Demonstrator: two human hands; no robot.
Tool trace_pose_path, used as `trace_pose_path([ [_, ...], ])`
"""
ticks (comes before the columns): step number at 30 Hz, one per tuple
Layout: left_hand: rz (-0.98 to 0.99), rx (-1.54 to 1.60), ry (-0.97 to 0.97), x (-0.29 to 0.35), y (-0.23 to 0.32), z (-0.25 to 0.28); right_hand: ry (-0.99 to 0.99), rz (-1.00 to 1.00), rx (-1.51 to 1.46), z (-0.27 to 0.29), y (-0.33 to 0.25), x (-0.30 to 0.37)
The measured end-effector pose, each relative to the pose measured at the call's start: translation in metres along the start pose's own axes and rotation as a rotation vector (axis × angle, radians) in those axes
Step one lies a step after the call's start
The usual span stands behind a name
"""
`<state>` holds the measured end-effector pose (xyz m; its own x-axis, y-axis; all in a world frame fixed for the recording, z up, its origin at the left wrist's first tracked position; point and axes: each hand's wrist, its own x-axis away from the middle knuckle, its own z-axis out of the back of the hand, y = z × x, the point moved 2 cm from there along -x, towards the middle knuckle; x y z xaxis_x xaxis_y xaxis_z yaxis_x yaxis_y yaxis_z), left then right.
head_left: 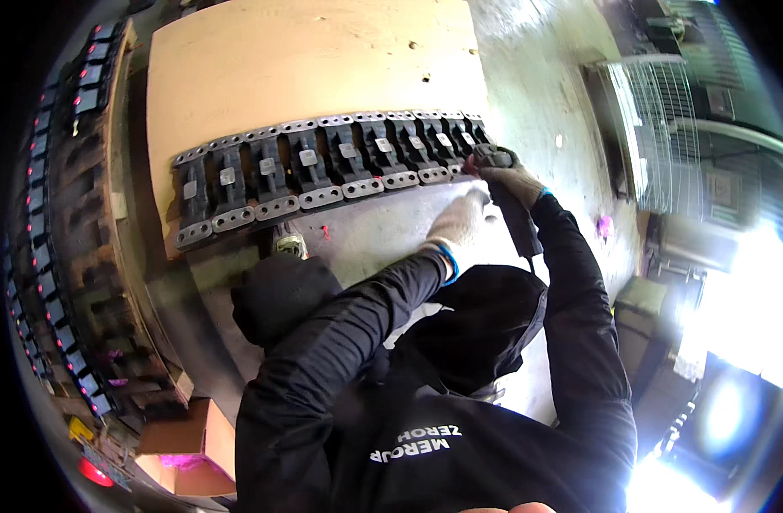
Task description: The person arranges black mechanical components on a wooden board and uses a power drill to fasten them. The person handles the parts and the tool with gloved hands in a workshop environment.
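Note:
My right hand (518, 179), in a pale work glove, is closed around a dark long-bodied power tool (518, 224) with a cord at its near end. The tool's rounded head is at the right end of a row of dark metal castings (349, 154). These castings have holed plates along both edges and a small light square on each middle. My left hand (460, 227), gloved with a blue cuff, reaches in just left of the tool, near the row's near edge. Glare washes out its fingers, and whether it touches the tool cannot be made out.
The castings lie along a tan board (314, 60). Leftward, a wooden pallet (122, 248) stands beside more dark parts with red marks. A cardboard box (186, 445) sits at lower left. Wire racks (661, 128) stand at the right. A shoe (289, 241) shows below the row.

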<state>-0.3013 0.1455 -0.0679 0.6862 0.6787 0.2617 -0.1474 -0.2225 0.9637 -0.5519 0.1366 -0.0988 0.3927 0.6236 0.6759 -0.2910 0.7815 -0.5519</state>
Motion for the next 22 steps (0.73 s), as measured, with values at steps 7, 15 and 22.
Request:
trace_pose_path([
  [7, 0.130, -0.277, -0.200, 0.025, -0.009, -0.026, -0.036, -0.017, 0.079, -0.006, -0.017, 0.013],
  [15, 0.300, -0.264, -0.219, 0.006, -0.005, -0.050, -0.091, -0.036, -0.060, -0.016, -0.016, 0.032],
  [22, 0.463, -0.036, -0.275, 0.000, -0.008, -0.075, -0.104, -0.016, -0.079, -0.007, -0.013, 0.026],
])
